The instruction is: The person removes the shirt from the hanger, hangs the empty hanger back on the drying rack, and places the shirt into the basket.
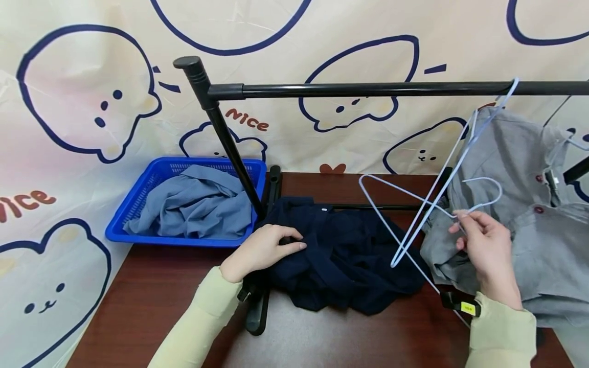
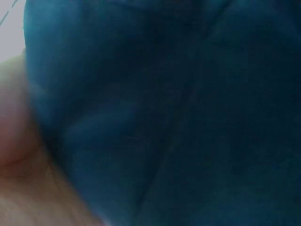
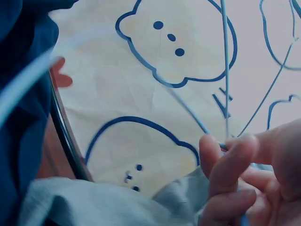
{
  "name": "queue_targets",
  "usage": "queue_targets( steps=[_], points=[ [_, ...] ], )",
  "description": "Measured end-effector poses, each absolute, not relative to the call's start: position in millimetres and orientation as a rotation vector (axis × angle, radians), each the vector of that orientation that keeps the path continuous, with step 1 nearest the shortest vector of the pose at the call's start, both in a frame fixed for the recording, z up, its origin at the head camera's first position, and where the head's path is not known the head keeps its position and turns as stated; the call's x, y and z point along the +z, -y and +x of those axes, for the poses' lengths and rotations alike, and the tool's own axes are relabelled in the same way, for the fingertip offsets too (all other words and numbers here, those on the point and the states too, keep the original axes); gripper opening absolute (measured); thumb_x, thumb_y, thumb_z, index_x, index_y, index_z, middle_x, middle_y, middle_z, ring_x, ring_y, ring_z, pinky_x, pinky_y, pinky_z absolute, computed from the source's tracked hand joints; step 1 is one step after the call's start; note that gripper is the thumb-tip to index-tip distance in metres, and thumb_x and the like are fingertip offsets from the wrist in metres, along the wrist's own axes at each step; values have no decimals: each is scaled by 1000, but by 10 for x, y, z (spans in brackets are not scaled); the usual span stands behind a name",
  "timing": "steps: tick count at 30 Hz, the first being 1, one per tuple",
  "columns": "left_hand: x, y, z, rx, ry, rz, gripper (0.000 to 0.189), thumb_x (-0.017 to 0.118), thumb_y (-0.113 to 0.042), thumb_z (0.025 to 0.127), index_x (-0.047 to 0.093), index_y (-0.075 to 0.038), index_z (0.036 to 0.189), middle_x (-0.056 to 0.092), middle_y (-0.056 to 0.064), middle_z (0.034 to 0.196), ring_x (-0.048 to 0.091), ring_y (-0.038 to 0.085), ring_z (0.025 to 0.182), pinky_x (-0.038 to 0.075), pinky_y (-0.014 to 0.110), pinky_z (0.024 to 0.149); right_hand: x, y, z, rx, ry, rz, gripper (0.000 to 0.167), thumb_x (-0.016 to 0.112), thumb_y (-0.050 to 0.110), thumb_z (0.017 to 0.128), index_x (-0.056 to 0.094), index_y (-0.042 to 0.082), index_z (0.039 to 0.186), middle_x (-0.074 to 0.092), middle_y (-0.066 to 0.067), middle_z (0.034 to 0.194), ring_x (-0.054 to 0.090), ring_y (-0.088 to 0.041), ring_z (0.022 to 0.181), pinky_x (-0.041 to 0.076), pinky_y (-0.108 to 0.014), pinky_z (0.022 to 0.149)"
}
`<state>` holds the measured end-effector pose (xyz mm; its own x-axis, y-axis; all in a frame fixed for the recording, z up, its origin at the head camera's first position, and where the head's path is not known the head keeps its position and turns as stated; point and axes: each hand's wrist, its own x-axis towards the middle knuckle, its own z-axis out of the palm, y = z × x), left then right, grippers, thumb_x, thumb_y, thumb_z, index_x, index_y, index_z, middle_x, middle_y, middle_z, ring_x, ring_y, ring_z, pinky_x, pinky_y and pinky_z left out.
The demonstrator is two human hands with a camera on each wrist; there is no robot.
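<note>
My right hand [image 1: 488,248] pinches a light blue wire hanger [image 1: 391,185] at its neck, below the curved hook. In the right wrist view the fingertips of the right hand [image 3: 235,174] meet around the thin wire. A crumpled navy garment [image 1: 340,260] lies on the table. My left hand [image 1: 262,250] rests on its left side, thumb and index finger extended and apart; the other fingers are hidden. Dark blue cloth of the navy garment [image 2: 164,113] fills most of the left wrist view, blurred.
A black rail [image 1: 368,90] crosses above the table [image 1: 184,296]. A second light blue hanger [image 1: 465,148] and grey clothing [image 1: 488,148] hang at the right. At the back left, a blue basket [image 1: 119,225] contains a blue-grey garment [image 1: 198,204]. The rack's foot [image 1: 257,314] stands beside the left hand.
</note>
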<state>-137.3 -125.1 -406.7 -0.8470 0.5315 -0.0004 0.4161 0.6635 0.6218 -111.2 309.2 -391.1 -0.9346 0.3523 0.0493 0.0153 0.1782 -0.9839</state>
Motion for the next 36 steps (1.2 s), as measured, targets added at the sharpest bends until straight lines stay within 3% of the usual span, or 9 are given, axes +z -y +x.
queue_targets(
  steps=[6,13,16,23,32,36],
  points=[
    [-3986,1206,-1350,992,-2752,787,27,70,-36,98,73,-22,121,60,-11,90,55,8,76,49,31,70,-3777,-2981,-1056,1364,2239,-415,23,62,25,103,71,4,101,70,18,74,56,-7,41,41,-18,40],
    [-3794,1167,-1305,1234,-2883,855,32,68,-35,100,71,-19,127,66,-3,108,60,14,99,50,36,84,-3597,-2970,-978,1138,2180,-392,27,61,21,103,73,-1,112,63,27,71,54,3,41,39,-12,42],
    [-3677,1181,-1284,1407,-2951,925,33,70,-30,99,69,-19,130,67,-2,117,59,15,108,48,38,91,-3513,-2971,-966,1066,2155,-413,29,59,21,104,72,-2,115,62,30,80,52,8,43,39,-9,45],
    [-3357,1237,-1273,1798,-3103,1198,38,70,-32,99,69,-11,130,66,-1,127,59,20,116,46,40,97,-3366,-2994,-970,992,2092,-465,31,57,25,105,73,3,120,62,25,87,48,8,45,38,-7,49],
    [-2831,1237,-1319,1972,-3275,1439,53,68,-43,97,67,2,125,65,14,131,57,30,124,42,48,104,-3259,-3050,-1010,960,2044,-417,29,56,26,105,75,6,112,69,16,95,48,10,46,39,-7,48],
    [-2563,1193,-1390,1954,-3351,1617,50,71,-41,96,67,2,122,64,16,132,56,32,125,40,50,106,-3214,-3063,-1042,973,2053,-469,22,55,29,106,73,16,103,70,13,105,48,9,47,38,-6,49]
  ],
)
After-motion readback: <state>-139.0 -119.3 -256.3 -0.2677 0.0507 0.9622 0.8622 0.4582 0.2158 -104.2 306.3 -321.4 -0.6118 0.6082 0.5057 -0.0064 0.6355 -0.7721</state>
